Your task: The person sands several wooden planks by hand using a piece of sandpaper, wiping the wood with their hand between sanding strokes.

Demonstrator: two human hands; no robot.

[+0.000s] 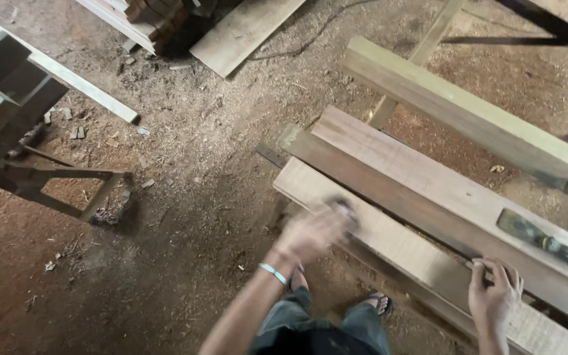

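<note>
Resting planks (389,236) over sawdust floor (185,197)

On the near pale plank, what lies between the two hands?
In the head view, only bare wood of the near pale wooden plank lies between the blurred left hand and the right hand.

Open, sawdust-strewn dirt floor (165,197) lay left of the stacked brown wooden planks (389,190); a dark flat hand tool (547,242) blocked the upper plank's right end; a pale timber beam (468,118) barred reach beyond.
</note>
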